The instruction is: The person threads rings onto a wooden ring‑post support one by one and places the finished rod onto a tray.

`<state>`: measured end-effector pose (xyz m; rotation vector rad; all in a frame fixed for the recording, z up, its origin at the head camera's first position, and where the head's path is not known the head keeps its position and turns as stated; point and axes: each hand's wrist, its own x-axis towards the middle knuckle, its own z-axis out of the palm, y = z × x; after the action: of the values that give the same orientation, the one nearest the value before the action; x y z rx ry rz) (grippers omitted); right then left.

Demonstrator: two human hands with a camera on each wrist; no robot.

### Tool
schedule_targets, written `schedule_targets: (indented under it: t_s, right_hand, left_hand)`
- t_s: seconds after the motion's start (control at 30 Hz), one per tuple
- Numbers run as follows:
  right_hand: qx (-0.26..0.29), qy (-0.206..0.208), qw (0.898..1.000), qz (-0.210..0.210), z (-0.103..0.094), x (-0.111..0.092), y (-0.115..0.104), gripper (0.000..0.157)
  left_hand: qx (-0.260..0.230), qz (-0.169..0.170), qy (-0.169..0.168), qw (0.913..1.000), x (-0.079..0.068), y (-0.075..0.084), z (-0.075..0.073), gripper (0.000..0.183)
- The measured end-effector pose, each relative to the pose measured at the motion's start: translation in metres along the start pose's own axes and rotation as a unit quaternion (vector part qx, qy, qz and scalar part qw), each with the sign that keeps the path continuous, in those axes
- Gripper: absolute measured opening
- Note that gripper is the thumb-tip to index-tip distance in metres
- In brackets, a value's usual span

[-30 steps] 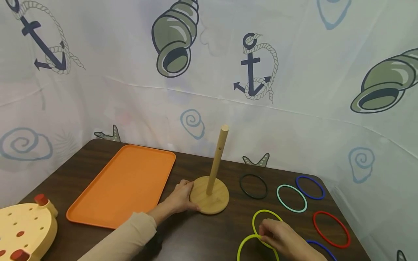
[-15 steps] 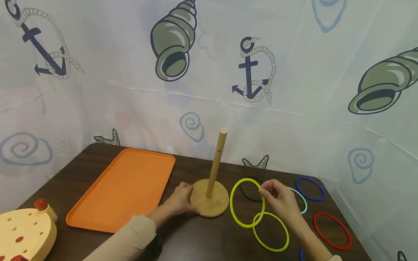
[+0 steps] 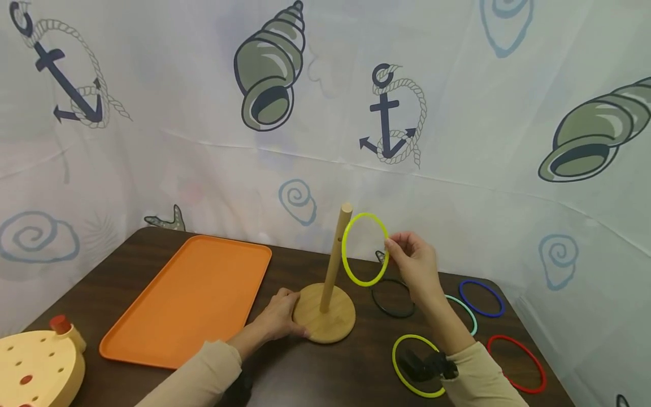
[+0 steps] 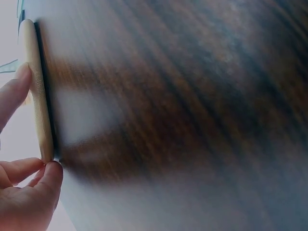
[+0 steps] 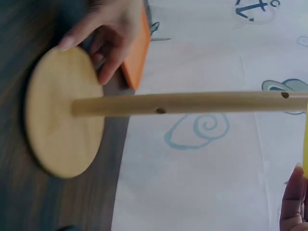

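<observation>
In the head view, my left hand [image 3: 274, 317] grips the left edge of a wooden peg stand's round base [image 3: 338, 323]; thumb and fingers also meet the rim [image 4: 39, 106] in the left wrist view. The stand's post [image 3: 333, 265] rises upright. My right hand [image 3: 416, 265] pinches a yellow ring [image 3: 363, 284] by its right side between thumb and fingers. Raised off the table, the ring stands on edge near the post top, its left side close beside the post. The right wrist view catches only a sliver of this ring [image 5: 306, 149] at its right border.
Another yellow ring [image 3: 395, 356] lies under my right forearm. Black [image 3: 402, 316], mint [image 3: 475, 323], blue [image 3: 503, 308] and red [image 3: 542, 374] rings lie to the right. An orange tray [image 3: 203, 299] and a cream pegboard [image 3: 46, 367] with red pegs are at the left.
My right hand has picked up one yellow ring from the front right and carried it up and left to the post. The left hand stays on the base.
</observation>
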<state>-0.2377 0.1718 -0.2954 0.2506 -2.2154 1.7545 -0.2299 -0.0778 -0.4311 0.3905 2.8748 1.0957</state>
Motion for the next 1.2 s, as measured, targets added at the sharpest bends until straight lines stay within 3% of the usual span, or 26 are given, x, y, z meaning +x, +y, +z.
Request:
schedule_targets:
  t_s: [0.33,0.53,0.83,1.03,1.2]
  right_hand:
    - [0.047,0.010,0.999,0.002,0.028,0.027,-0.013,0.014]
    - [0.034,0.012,0.999,0.027,0.038,0.030,-0.003,0.012]
    - [-0.065,0.005,0.997,0.053,0.044,0.012,0.041,0.011]
    - [-0.160,-0.006,0.985,0.065,0.050,-0.009,0.087,0.008]
    - [-0.212,-0.018,0.975,0.062,0.055,-0.021,0.111,0.007]
  left_hand:
    - [-0.002,-0.002,-0.001,1.0000,0.000,-0.001,0.000,0.087]
    - [-0.002,0.003,-0.001,1.0000,0.000,-0.001,0.000,0.086]
    - [-0.003,0.003,-0.002,1.0000,0.001,-0.001,0.000,0.086]
    - [-0.009,0.007,0.001,0.9999,0.001,-0.001,-0.001,0.085]
    - [-0.011,0.008,0.001,0.9999,0.000,-0.002,-0.001,0.085]
